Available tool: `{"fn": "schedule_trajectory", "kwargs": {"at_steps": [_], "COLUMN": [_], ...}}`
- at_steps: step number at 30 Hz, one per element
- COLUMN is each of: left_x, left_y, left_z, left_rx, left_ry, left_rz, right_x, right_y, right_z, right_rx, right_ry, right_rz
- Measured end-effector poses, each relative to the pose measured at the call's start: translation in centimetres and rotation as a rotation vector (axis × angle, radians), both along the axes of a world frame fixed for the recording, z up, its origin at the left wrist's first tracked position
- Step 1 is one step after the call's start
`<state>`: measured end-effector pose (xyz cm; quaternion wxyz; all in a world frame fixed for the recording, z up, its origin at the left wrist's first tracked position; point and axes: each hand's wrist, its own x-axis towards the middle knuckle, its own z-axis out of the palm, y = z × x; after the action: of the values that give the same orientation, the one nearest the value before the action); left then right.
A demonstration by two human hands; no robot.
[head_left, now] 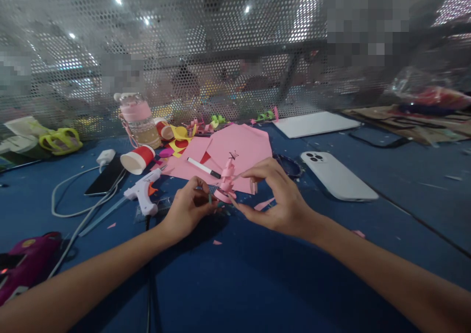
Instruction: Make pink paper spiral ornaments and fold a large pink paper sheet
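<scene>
A small tiered pink paper model [227,178] stands upright between my hands, with a star-like piece at its top. My left hand [191,208] is closed in a pinch at the model's lower left; a thin greenish sliver shows by the fingertips, but what they grip is unclear. On the other side, my right hand [281,198] has thumb and fingers apart around the model's right side. Its thumb tip reaches the base and seems to touch it. Behind the model lie pink paper sheets [243,144] and a white marker with a black cap [204,167].
Left of my hands lie a white hot glue gun [143,191], a red paper cup [142,157], a black phone [105,178] with a white cable and a drink bottle [138,119]. A white phone [336,176] and white sheet [316,123] are rightward. Perforated metal panel [221,38] stands behind.
</scene>
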<state>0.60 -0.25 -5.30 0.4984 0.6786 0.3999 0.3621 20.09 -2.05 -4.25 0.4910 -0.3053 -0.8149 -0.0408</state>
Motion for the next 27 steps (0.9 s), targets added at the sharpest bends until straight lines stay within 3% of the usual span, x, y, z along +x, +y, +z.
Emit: {"fn": "schedule_trajectory", "kwargs": {"at_steps": [12,27], "left_x": [0.1,0.2], "left_y": [-0.4,-0.1], "left_z": [0.2,0.2], "left_rx": [0.115,0.084], "left_ry": [0.12,0.119], "left_rz": [0.045,0.076], "right_x": [-0.4,-0.6], "right_y": [0.0,-1.0], "right_z": [-0.1,0.5], "right_rx": [0.017,0.022], "right_ry": [-0.134,0.114], "right_rz": [-0.031,-0.032]}}
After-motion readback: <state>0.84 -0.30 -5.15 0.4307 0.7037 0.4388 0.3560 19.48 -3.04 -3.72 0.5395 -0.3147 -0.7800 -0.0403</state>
